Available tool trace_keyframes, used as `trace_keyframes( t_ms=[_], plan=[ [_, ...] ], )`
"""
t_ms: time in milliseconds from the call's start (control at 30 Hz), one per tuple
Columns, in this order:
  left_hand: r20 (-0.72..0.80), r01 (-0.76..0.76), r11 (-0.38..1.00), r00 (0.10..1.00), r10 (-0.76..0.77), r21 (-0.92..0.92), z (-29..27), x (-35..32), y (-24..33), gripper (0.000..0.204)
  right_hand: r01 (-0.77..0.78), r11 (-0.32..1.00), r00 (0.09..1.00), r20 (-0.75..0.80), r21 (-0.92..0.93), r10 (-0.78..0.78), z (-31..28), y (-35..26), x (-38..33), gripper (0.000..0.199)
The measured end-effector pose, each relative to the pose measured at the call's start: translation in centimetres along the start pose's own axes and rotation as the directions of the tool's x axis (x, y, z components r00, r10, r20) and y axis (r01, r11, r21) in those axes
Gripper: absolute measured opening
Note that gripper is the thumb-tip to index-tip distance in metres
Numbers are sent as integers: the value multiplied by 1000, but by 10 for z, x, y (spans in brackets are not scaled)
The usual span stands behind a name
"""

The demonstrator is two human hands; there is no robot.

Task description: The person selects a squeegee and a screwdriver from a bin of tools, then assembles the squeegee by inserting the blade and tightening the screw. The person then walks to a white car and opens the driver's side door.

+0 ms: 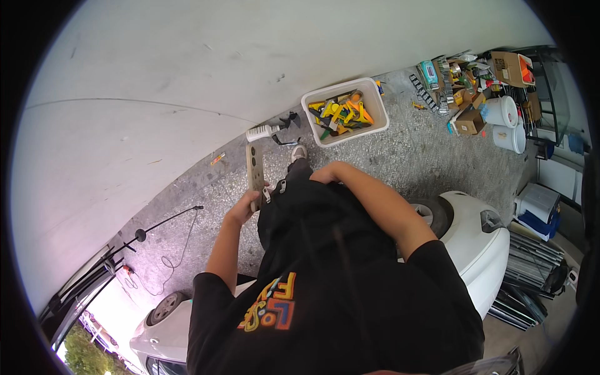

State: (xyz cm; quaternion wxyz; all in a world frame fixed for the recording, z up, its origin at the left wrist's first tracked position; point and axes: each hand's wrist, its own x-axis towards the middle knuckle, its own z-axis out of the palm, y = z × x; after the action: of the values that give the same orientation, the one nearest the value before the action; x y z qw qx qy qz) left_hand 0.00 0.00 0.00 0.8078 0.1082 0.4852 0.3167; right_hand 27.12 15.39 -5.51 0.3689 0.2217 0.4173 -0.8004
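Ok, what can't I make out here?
In the head view:
Screen of the phone in the left hand: turned away, only its back shows.
Fingertips of the right hand: hidden by the black clothing.
Floor of the white bin: mostly covered by piled yellow items.
Upper-right clutter: too small to tell apart.
Lower-left car: cut off by the clothing and lower edge.

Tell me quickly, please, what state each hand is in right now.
Left hand: closed, holding a phone.
Right hand: partly hidden; whether open or closed cannot be told.
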Motion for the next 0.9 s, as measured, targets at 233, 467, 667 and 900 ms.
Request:
trace_keyframes(
  t_ms=[233,467,667,900],
  plan=[
    [96,-132,942,981,168,-308,-1,-76,7,81,453,891,891,11,34,-453,76,-94,2,27],
    [-90,397,799,911,-401,452,-14,-97,-89,79,445,888,874,275,-117,-401,131,-79,-30,17],
    [58,365,763,884,-463,533,63,-17,-105,65,497,837,847,335,-228,-412,160,-45,-59,15],
    [9,212,977,977,-212,0,133,19,-163,50,468,870,854,335,-155,-399,167,6,-73,15]
  ],
)
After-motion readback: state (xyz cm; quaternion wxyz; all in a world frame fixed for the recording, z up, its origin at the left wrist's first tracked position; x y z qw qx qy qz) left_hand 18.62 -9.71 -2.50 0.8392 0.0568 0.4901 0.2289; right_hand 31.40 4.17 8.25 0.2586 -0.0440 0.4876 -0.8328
